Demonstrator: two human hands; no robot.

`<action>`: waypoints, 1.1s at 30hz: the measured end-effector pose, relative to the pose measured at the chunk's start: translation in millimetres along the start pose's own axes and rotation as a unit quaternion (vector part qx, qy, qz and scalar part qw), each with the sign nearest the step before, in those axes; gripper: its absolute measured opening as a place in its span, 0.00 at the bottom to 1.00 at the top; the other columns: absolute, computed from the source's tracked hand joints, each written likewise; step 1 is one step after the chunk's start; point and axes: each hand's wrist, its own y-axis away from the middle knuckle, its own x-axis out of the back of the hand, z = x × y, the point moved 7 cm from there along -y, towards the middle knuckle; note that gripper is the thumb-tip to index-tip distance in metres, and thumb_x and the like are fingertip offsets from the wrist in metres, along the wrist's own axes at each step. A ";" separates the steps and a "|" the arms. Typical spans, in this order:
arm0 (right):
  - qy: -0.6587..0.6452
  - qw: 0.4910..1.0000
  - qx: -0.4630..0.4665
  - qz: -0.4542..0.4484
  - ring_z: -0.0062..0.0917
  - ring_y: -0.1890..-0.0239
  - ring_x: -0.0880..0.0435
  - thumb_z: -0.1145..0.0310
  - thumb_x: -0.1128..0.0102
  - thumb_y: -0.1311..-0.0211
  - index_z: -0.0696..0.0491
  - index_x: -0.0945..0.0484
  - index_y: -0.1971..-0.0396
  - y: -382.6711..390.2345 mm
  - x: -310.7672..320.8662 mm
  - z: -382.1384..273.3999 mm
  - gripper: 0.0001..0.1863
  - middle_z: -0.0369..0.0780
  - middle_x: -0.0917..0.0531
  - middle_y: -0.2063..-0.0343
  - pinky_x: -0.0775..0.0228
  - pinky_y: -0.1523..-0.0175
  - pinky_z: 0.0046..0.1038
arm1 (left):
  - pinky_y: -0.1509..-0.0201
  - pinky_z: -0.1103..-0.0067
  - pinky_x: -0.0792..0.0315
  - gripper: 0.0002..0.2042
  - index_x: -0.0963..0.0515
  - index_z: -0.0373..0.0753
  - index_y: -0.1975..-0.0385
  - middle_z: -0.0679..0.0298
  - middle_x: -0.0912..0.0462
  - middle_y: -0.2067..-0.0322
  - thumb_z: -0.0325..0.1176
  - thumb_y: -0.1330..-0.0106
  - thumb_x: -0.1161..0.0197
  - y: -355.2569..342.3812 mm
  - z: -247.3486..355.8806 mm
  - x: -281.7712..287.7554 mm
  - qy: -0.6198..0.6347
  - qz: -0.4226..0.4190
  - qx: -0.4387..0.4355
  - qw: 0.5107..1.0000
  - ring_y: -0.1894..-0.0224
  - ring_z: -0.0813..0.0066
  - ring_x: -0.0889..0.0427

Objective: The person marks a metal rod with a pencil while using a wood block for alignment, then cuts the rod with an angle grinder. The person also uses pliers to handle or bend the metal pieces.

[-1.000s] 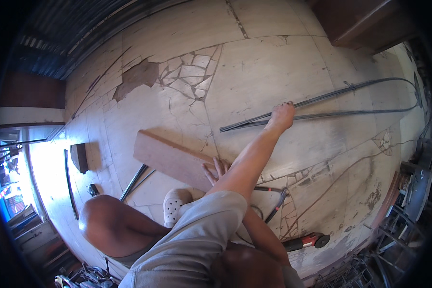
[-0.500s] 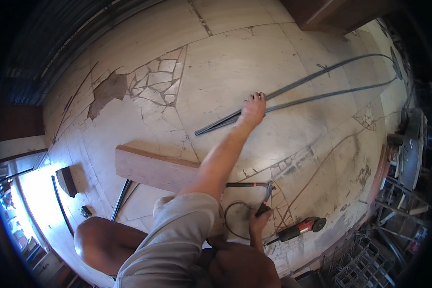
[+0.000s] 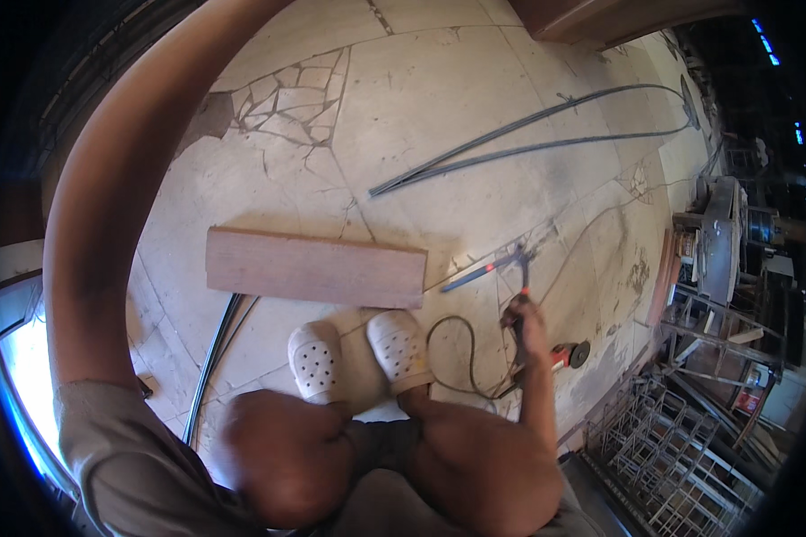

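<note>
My right hand point(image 3: 527, 324) is closed around one handle of long-handled cutters point(image 3: 523, 268). Their handles are spread wide, the other one point(image 3: 470, 276) pointing left above the floor. My left arm point(image 3: 107, 192) is raised along the left side and leaves the picture at the top, so the hand is out of sight. Ahead on the floor lies a bundle of thin steel bars point(image 3: 510, 156), bent into a long loop with its free ends toward the middle. A wooden board point(image 3: 316, 271) rests in front of my feet.
Beside my right forearm lies a red and black angle grinder point(image 3: 564, 356), with a cord point(image 3: 432, 336) looping near my white clogs point(image 3: 401, 346). Dark bars point(image 3: 213, 371) extend at the left. Wire frames point(image 3: 658, 438) and metal scrap crowd the right edge. The tiled floor point(image 3: 457, 80) is cracked.
My left hand has let go of the steel bars, and its arm has swung up to the left. My right hand has moved forward and right with the cutters.
</note>
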 end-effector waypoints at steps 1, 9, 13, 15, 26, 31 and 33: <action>0.050 0.998 0.022 -0.014 0.20 0.74 0.27 0.65 0.48 0.39 0.53 0.28 0.72 5.9 -15.6 -34.2 0.07 0.33 0.28 0.80 0.34 0.65 0.24 | 0.46 0.66 0.27 0.25 0.27 0.29 0.49 0.46 0.21 0.52 0.46 0.35 0.39 24.1 -8.2 10.9 0.050 0.035 0.018 0.998 0.50 0.54 0.22; 0.281 0.953 0.044 -0.105 0.18 0.69 0.29 0.62 0.43 0.41 0.56 0.26 0.72 77.5 -89.4 -262.6 0.11 0.34 0.27 0.75 0.38 0.61 0.23 | 0.41 0.66 0.31 0.35 0.34 0.30 0.43 0.45 0.23 0.50 0.59 0.33 0.47 191.2 99.2 -145.4 0.584 0.058 0.184 0.788 0.46 0.56 0.24; 0.325 0.932 0.038 -0.157 0.21 0.66 0.26 0.61 0.46 0.39 0.58 0.24 0.67 32.9 -166.1 -264.7 0.14 0.36 0.24 0.72 0.36 0.54 0.25 | 0.35 0.66 0.39 0.42 0.43 0.27 0.36 0.44 0.28 0.44 0.62 0.33 0.48 186.8 127.1 -163.3 0.745 0.078 0.214 0.628 0.42 0.57 0.29; 0.417 0.896 0.100 -0.116 0.22 0.62 0.24 0.58 0.46 0.37 0.60 0.22 0.63 25.2 -233.8 -264.6 0.18 0.38 0.20 0.70 0.35 0.49 0.26 | 0.35 0.67 0.36 0.47 0.46 0.25 0.35 0.40 0.30 0.43 0.65 0.39 0.43 200.4 95.3 -160.9 0.740 0.078 0.263 0.614 0.40 0.52 0.29; 0.486 0.732 0.131 -0.459 0.21 0.66 0.23 0.64 0.46 0.40 0.63 0.23 0.58 -89.4 -450.1 -235.9 0.17 0.41 0.20 0.71 0.29 0.57 0.25 | 0.44 0.79 0.33 0.34 0.35 0.31 0.45 0.57 0.26 0.54 0.58 0.36 0.38 217.6 -41.4 -202.2 0.838 0.262 0.389 0.279 0.50 0.71 0.27; 0.443 0.745 0.109 -0.487 0.16 0.81 0.28 0.65 0.42 0.39 0.61 0.24 0.62 -119.8 -422.6 -221.9 0.14 0.35 0.24 0.78 0.34 0.75 0.24 | 0.39 0.74 0.38 0.30 0.32 0.30 0.45 0.55 0.25 0.54 0.56 0.29 0.49 230.6 -34.1 -223.0 0.801 0.177 0.408 0.401 0.48 0.68 0.28; 0.524 0.723 0.001 -0.450 0.17 0.75 0.28 0.65 0.42 0.40 0.60 0.26 0.64 -123.7 -383.4 -231.8 0.13 0.34 0.24 0.76 0.34 0.70 0.23 | 0.35 0.72 0.39 0.28 0.32 0.31 0.43 0.54 0.26 0.49 0.53 0.26 0.55 234.3 -11.4 -224.1 0.790 0.108 0.407 0.445 0.43 0.67 0.30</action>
